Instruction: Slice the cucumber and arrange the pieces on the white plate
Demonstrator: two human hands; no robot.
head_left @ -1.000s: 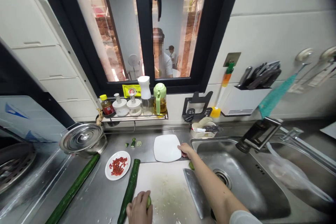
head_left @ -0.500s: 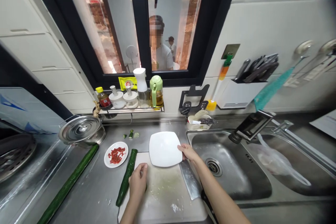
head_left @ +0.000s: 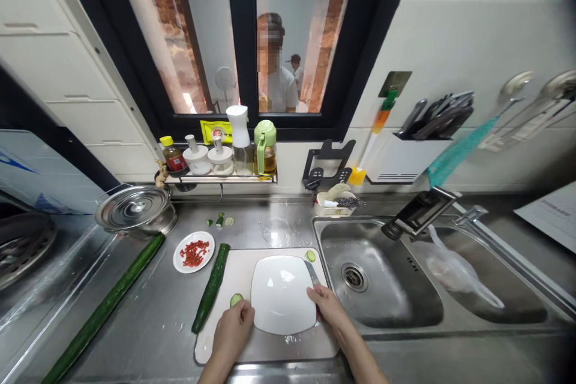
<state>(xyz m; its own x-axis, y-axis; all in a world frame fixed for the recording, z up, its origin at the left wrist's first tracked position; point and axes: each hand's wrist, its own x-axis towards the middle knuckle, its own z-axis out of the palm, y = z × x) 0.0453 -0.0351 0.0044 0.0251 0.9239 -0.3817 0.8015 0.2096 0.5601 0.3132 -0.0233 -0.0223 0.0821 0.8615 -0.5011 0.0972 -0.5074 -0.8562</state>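
My right hand (head_left: pixel 330 306) grips the right edge of a white square plate (head_left: pixel 283 294) with its thumb on top. The plate is over the white cutting board (head_left: pixel 229 276); I cannot tell whether it rests on it. At the plate's left side my left hand (head_left: pixel 234 324) is closed around a cucumber piece (head_left: pixel 236 299), whose pale green end shows past the fingers. A cucumber slice (head_left: pixel 310 255) lies at the board's far right corner. Part of a knife blade (head_left: pixel 311 272) shows beyond the plate; its handle is hidden. A cut cucumber (head_left: pixel 211 289) lies along the board's left edge.
A small plate (head_left: pixel 176 263) of chopped red pieces sits left of the cucumber. A longer cucumber (head_left: pixel 103 309) lies farther left, by a lidded steel pot (head_left: pixel 137 213). Cucumber scraps (head_left: pixel 219 219) lie behind. The sink (head_left: pixel 382 276) is at right; a condiment rack (head_left: pixel 225 179) hangs below the window.
My right hand has brought the plate from the board's far edge toward me, over the middle of the board and the knife. The plate's former spot shows wet counter and a cucumber slice.
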